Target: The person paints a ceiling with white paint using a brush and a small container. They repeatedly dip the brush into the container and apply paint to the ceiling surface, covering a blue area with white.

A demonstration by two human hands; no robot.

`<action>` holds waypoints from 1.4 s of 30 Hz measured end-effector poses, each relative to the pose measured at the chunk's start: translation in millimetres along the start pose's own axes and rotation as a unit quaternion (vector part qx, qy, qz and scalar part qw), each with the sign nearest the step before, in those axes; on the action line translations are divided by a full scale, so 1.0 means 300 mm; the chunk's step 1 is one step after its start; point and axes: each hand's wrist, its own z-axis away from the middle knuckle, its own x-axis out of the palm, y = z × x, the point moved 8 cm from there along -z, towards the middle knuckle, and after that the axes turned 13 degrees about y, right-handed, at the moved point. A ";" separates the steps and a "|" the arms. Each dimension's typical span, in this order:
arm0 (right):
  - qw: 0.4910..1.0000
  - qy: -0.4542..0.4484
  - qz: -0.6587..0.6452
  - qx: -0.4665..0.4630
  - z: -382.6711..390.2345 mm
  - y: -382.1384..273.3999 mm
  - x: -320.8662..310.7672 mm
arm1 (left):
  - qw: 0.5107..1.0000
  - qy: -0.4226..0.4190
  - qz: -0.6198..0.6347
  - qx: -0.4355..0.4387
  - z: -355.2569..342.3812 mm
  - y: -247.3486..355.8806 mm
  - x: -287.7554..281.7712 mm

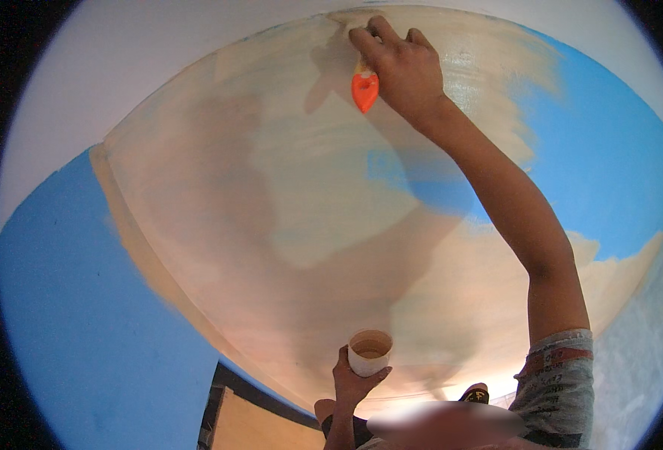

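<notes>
High up near the top edge of the wall, my right hand [399, 67] is closed on a paintbrush [365, 90] with an orange handle; its bristles are mostly hidden behind my fingers. The wall [301, 187] around it is coated in uneven beige paint over bright blue, with my arm's shadow across it. Low in the picture, my left hand [350, 382] grips a white cup [369, 367] that holds some beige liquid, probably paint.
A blue wall [84, 285] meets the beige one at a corner on the left, above a dark-edged tan panel [249, 420]. A white surface [99, 82] runs along the top. A pale mottled surface [639, 345] is at the right. My feet show at the bottom.
</notes>
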 end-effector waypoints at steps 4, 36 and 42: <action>0.999 -0.032 0.030 -0.002 -0.010 0.021 -0.008 | 1.000 0.001 -0.003 0.017 -0.003 0.012 0.004; 0.661 0.136 -0.496 0.546 0.013 -0.398 0.552 | 0.997 0.043 -0.028 -0.050 0.015 -0.119 0.038; 0.834 0.159 -0.331 0.413 0.100 -0.041 0.316 | 0.995 0.084 -0.054 -0.012 0.009 -0.120 -0.021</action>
